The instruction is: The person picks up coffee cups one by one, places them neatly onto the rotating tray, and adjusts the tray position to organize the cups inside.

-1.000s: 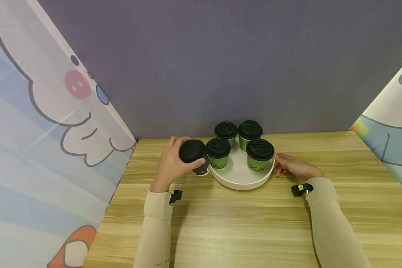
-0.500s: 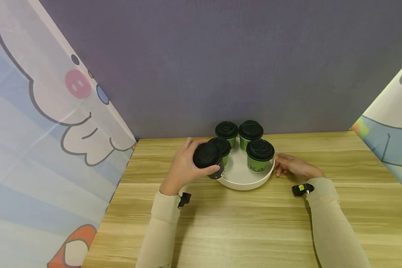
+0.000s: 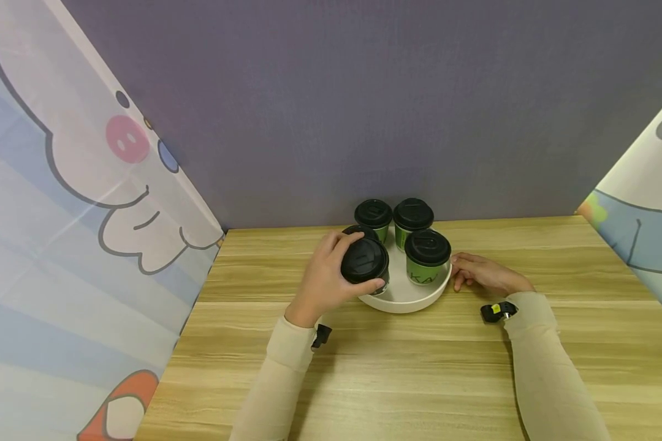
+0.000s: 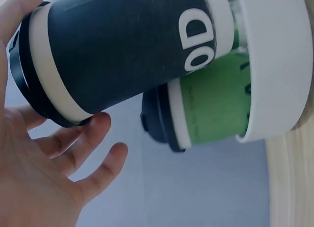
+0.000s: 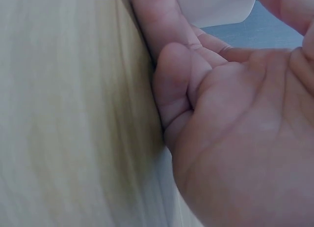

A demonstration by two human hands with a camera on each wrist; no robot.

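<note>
My left hand (image 3: 325,282) grips a dark paper coffee cup (image 4: 122,45) by its black lid, thumb on the near side and fingers round the far side. The cup is tilted over the left part of a round white tray (image 3: 399,306). Behind it a green coffee cup (image 4: 216,106) on the tray is mostly hidden in the head view. Another green cup (image 3: 423,269) stands at the tray's right, with two more green cups (image 3: 414,233) at the back. My right hand (image 3: 485,272) rests on the table, fingertips right at the tray's right rim and lower fingers curled.
The wood-grain table (image 3: 397,380) ends at a grey panel (image 3: 364,110) close behind the back cups. Cartoon-printed sheets (image 3: 49,245) stand along both sides. Each wrist wears a small black camera (image 3: 321,335).
My left hand has carried the dark cup rightward from beside the tray to over its left part, covering more of the green cup there. The right hand stays in place.
</note>
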